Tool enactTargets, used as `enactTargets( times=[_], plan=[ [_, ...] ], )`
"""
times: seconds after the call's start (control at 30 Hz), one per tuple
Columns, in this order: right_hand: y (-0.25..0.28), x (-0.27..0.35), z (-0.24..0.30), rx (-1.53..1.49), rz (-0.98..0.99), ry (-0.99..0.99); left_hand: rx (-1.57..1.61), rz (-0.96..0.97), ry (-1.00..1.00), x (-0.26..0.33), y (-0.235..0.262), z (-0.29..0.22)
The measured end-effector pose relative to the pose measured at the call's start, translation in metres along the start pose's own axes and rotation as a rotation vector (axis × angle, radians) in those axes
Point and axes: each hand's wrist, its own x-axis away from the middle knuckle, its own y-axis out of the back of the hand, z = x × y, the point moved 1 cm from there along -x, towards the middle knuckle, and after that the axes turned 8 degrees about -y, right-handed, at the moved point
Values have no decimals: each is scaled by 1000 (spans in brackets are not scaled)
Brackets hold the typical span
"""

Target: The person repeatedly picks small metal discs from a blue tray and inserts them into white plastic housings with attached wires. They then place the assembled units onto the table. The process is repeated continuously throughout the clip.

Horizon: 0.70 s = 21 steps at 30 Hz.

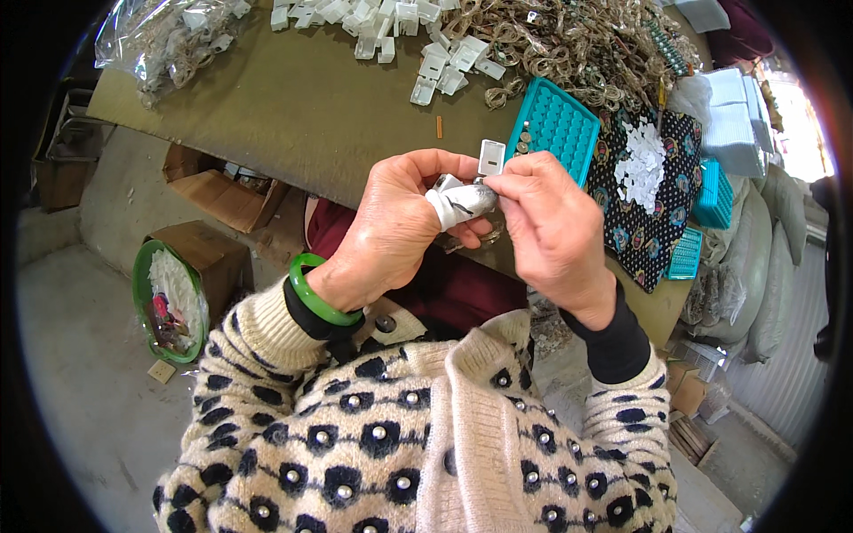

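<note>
Both hands meet over the table's near edge. My left hand [391,209], with a green bangle [318,293] at its wrist, is closed around a small white plastic case [491,158] that has a dark slot. A white wrapping [458,204] with a grey, worn end seems to cover one of its fingers. Thumb and forefinger of my right hand [555,226] pinch at the lower edge of the case; what they grip is too small and hidden to name. A teal tray [569,124] with rows of round hollows lies just beyond, several small metal pieces [524,138] at its left side.
Loose white plastic cases [444,67] and a heap of tangled brownish cords [569,44] lie at the back. White chips [641,164] rest on a patterned dark cloth [622,240] at right. A green tub [142,302] and a cardboard box [209,253] stand on the left floor.
</note>
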Motion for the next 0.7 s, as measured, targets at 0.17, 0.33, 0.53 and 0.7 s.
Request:
enactTargets(
  times=[0.17, 0.33, 0.53, 0.7],
  plan=[
    [13, -22, -34, 150, -120, 79, 122, 107, -13, -8, 9, -2],
    [10, -30, -64, 464, -60, 185, 153, 133, -27, -11, 12, 0],
    [14, -33, -69, 439, -71, 187, 264, 173, -51, -16, 8, -4],
    [14, -18, -42, -27, -185, -40, 337, 155, -17, -19, 6, -2]
  ],
)
